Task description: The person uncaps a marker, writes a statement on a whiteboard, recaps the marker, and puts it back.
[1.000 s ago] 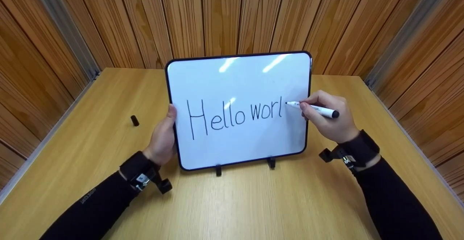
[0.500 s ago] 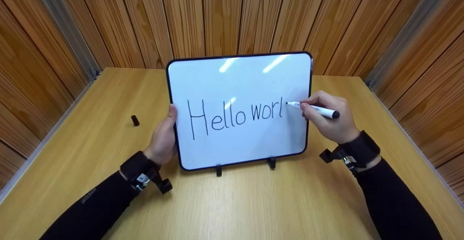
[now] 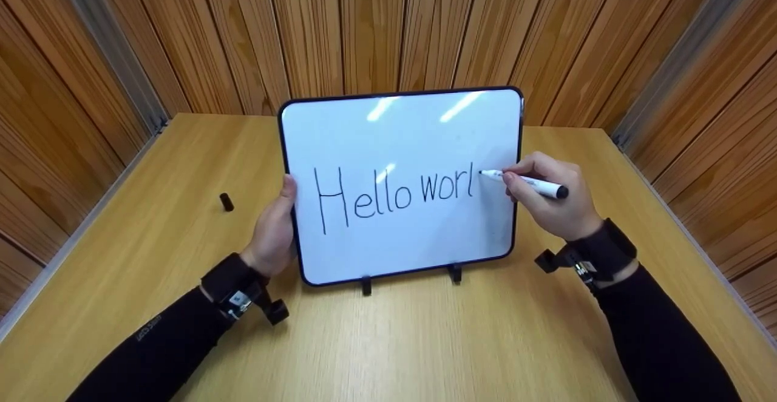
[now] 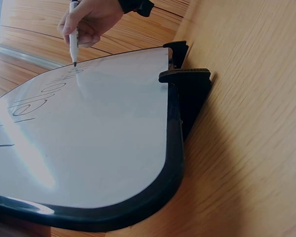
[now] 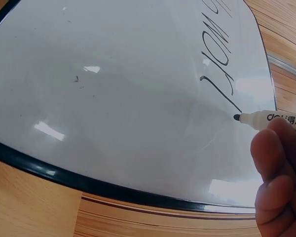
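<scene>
A black-framed whiteboard leans back on a small black stand, with "Hello worl" handwritten across it in black. My left hand grips the board's left edge, thumb at the front; its other fingers are hidden behind the board. A white marker with a black end is pinched in my right hand, just right of the board. In the right wrist view the marker's black tip is right by the last letter, close over the board's surface.
A black marker cap lies on the wooden table, left of the board. Wood-panelled walls rise behind the table and at both sides. Two feet of the stand stick out under the board's lower edge.
Almost nothing differs. The view has shifted very slightly; both hands, the marker and the writing look the same as before.
</scene>
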Tool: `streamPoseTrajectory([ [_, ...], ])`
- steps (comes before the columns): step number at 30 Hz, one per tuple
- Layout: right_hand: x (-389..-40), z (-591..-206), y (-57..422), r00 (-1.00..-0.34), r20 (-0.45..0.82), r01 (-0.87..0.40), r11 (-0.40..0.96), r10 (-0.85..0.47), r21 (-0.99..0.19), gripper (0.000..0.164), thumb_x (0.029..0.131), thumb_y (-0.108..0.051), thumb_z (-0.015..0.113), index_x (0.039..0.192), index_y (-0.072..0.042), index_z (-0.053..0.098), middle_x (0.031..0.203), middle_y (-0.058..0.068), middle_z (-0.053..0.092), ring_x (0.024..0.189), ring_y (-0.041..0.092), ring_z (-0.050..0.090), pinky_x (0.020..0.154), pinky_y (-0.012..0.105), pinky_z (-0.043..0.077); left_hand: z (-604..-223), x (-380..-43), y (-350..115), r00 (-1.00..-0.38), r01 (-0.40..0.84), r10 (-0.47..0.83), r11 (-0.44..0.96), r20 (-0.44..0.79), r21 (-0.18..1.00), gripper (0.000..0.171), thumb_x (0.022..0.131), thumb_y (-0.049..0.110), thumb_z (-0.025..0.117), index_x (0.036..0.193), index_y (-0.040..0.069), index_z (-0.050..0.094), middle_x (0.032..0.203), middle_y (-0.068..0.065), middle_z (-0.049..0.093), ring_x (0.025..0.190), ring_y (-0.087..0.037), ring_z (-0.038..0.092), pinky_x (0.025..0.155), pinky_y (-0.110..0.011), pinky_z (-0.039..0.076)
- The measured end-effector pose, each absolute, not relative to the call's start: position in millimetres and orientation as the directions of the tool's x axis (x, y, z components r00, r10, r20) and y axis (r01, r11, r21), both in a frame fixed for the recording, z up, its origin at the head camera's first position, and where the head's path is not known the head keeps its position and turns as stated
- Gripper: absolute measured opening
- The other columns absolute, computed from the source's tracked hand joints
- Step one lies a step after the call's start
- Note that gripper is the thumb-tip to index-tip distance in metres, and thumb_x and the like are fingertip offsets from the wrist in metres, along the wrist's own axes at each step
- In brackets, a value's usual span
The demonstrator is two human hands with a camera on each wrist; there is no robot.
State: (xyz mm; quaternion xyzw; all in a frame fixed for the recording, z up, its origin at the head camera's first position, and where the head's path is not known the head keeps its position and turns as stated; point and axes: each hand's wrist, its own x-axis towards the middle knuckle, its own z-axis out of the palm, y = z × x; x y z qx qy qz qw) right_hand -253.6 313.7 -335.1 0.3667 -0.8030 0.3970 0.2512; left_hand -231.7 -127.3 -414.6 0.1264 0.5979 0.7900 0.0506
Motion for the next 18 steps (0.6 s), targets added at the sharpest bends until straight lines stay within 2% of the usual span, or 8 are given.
streamPoseTrajectory([
  [10, -253.9, -335.5, 315.4, -0.604, 0.700, -0.787, 0.423, -0.380, -0.449, 0.009, 0.096, 0.015, 0.074, 0.095, 0.006, 0.072, 0.082, 0.009, 0.075, 0.071, 0.008, 0.066, 0.070, 0.017, 0.057, -414.2, -232.3, -127.2, -0.960, 0.071, 0.241, -0.281, 0.142, 0.957, 0.078, 0.114, 0.073, 0.026, 0.163, 0.017, 0.051, 0.129, -0.019, 0.073, 0.115, -0.033, 0.073, 0.095, -0.038, 0.060],
  [13, -253.9, -335.5, 316.2, -0.603, 0.704, -0.786, 0.432, -0.375, -0.443, 0.009, 0.096, 0.014, 0.073, 0.094, 0.006, 0.072, 0.080, 0.009, 0.074, 0.069, 0.007, 0.065, 0.067, 0.016, 0.056, -414.0, -233.0, -126.6, -0.954, 0.069, 0.257, -0.305, 0.152, 0.950, 0.078, 0.115, 0.071, 0.027, 0.161, 0.014, 0.053, 0.128, -0.020, 0.074, 0.112, -0.032, 0.074, 0.093, -0.038, 0.061],
  [18, -253.7, -335.7, 316.6, -0.601, 0.708, -0.782, 0.455, -0.371, -0.426, 0.009, 0.096, 0.013, 0.073, 0.092, 0.005, 0.072, 0.079, 0.007, 0.074, 0.067, 0.006, 0.063, 0.063, 0.015, 0.053, -413.4, -232.9, -126.4, -0.957, 0.066, 0.250, -0.306, 0.147, 0.950, 0.074, 0.118, 0.065, 0.023, 0.161, 0.013, 0.053, 0.130, -0.019, 0.073, 0.116, -0.031, 0.072, 0.098, -0.037, 0.058],
])
